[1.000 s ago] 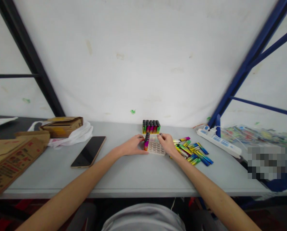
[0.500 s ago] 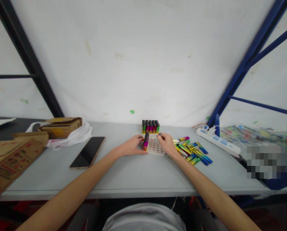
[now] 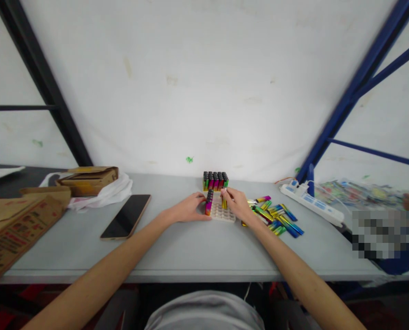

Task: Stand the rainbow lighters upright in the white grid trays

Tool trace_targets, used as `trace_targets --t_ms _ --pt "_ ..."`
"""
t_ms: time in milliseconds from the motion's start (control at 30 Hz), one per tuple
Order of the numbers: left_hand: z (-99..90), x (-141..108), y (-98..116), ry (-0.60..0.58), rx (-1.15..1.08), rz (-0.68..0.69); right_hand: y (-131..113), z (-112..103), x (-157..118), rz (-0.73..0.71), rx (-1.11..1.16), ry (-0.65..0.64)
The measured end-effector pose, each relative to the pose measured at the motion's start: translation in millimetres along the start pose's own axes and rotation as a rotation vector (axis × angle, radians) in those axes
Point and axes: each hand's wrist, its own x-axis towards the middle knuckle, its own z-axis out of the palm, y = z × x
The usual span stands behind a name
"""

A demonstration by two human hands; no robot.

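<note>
Yellow cylinder [image 3: 224, 201] has come into view, partly hidden by right hand [image 3: 237, 204]

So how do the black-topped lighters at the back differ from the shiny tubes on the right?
The lighters stand upright; the shiny tubes lie on their sides. The lighters form tight rows, the tubes a loose, jumbled pile. The lighters show black tops; I see none on the tubes. Both are brightly multicoloured.

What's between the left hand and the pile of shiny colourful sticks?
Black-topped lighters, a pale holed tray and the right hand holding a yellow stick, in the head view.
</note>
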Motion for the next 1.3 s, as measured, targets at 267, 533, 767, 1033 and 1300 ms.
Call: trace_targets --t_ms 267,533,767,1033,1300 --pt "-1.3 0 3 -0.013 0.005 -0.022 9 9 3 -0.068 -0.102 -0.104" --pt "-1.1 -1 2 -0.027 0.025 -0.029 19 17 8 -0.229 -0.234 -0.209" --pt "0.7 0 -2 -0.007 0.015 -0.019 30 -18 6 -0.195 -0.260 -0.252" --pt "-2.9 0 4 -0.043 0.010 -0.049 88 -88 -10 0.146 -0.349 -0.366" --pt "-2.6 0 3 -0.048 0.023 -0.052 97 -79 -8 0.228 -0.274 -0.326"
